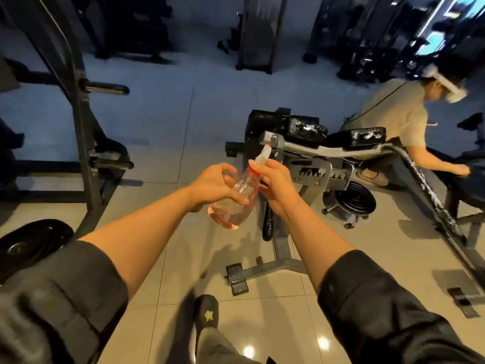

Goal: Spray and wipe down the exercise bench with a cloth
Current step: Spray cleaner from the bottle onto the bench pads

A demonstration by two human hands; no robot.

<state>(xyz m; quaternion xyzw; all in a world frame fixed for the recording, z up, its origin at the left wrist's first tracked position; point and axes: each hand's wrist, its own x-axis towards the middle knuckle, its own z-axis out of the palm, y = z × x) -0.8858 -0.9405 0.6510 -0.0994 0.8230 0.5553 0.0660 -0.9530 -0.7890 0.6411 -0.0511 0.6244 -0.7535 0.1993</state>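
Both my hands hold a clear spray bottle (231, 208) with a pink base, an orange collar and a white trigger head, tilted up toward the bench. My left hand (215, 185) grips the bottle's body. My right hand (275, 182) grips its neck just under the spray head. The exercise bench (309, 132) stands right behind the bottle: black pads with wet, shiny streaks on a grey metal frame. No cloth shows in view.
Another person (399, 116) in a beige shirt bends over a second bench at the right. A black rack frame (84, 132) stands at the left, with a weight plate (31, 243) on the floor. A stack of plates (354, 200) sits under the bench. My shoe (207, 311) is at the bottom.
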